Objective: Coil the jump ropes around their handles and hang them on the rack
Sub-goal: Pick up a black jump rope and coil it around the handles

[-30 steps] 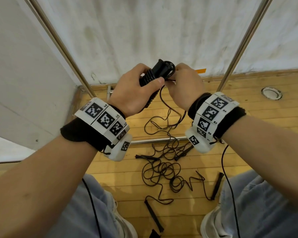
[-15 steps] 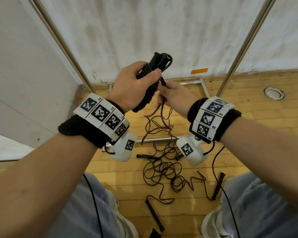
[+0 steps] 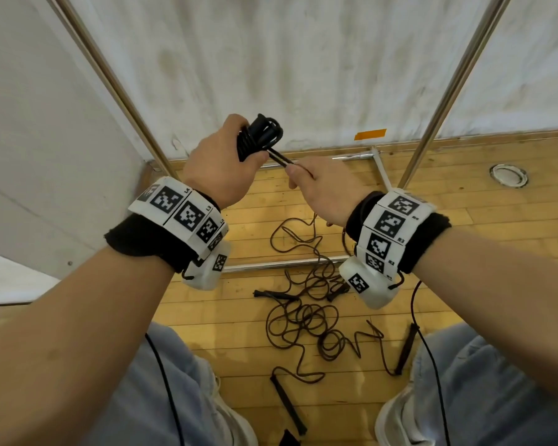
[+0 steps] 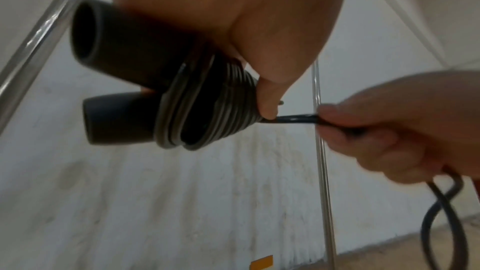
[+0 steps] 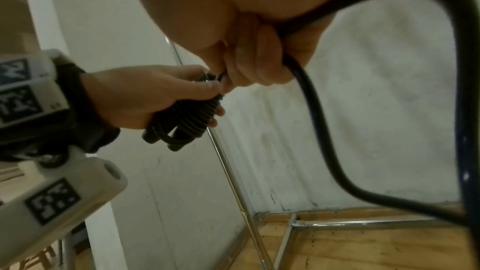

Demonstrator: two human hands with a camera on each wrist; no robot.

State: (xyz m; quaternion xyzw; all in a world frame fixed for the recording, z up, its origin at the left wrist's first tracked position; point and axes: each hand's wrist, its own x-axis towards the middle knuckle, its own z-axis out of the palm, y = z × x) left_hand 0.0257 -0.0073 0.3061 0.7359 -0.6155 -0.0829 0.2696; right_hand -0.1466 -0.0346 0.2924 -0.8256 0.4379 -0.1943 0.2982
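My left hand (image 3: pixel 221 162) grips a pair of black jump-rope handles (image 4: pixel 122 89) held side by side, with several turns of black rope (image 4: pixel 207 106) wound round them. The same bundle (image 5: pixel 182 122) shows in the right wrist view. My right hand (image 3: pixel 322 188) holds the doubled free rope (image 3: pixel 279 157) just right of the bundle, pulling it taut. Below that fist the slack rope (image 5: pixel 324 151) loops down. The rack's slanted metal poles (image 3: pixel 448 88) rise on both sides of my hands.
More black jump ropes (image 3: pixel 306 320) lie tangled on the wooden floor between my feet, with loose handles (image 3: pixel 285 403) near my shoes. The rack's base bars (image 3: pixel 271 263) cross the floor. A white wall stands behind, and a round floor fitting (image 3: pixel 508 175) at right.
My left hand has lifted the bundle up and left. My right hand has drawn away to the right and lower, stretching the doubled rope taut between the hands.
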